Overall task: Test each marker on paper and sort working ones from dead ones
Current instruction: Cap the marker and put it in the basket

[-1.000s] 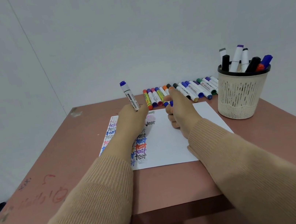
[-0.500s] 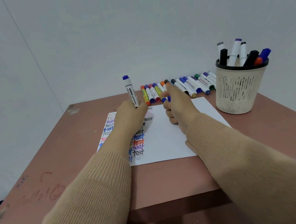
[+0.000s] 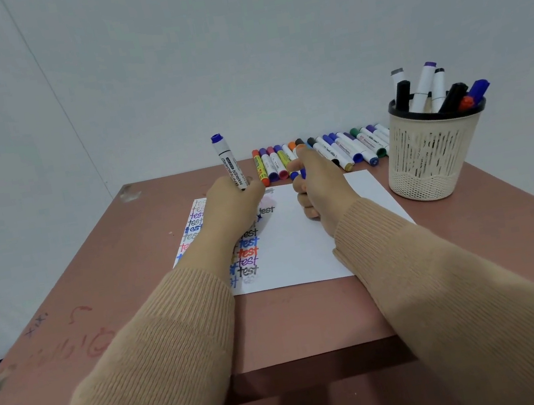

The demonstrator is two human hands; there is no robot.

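Note:
My left hand (image 3: 231,204) grips a white whiteboard marker (image 3: 228,164) with a blue end, held upright with its tip down on the white paper (image 3: 300,249). Blue marks show at the tip, beside columns of the word "test" in several colours. My right hand (image 3: 319,187) rests on the paper with its fingers closed around a small blue cap (image 3: 299,174). A row of several markers (image 3: 320,154) lies along the table's far edge behind both hands.
A beige perforated cup (image 3: 432,156) holding several markers stands at the right, beyond the paper. The brown table (image 3: 106,295) has scribbles on its left side. A grey wall rises right behind the table.
The marker in my left hand has tilted from leaning left to nearly upright. Both hands stay in place on the paper; the camera has shifted slightly.

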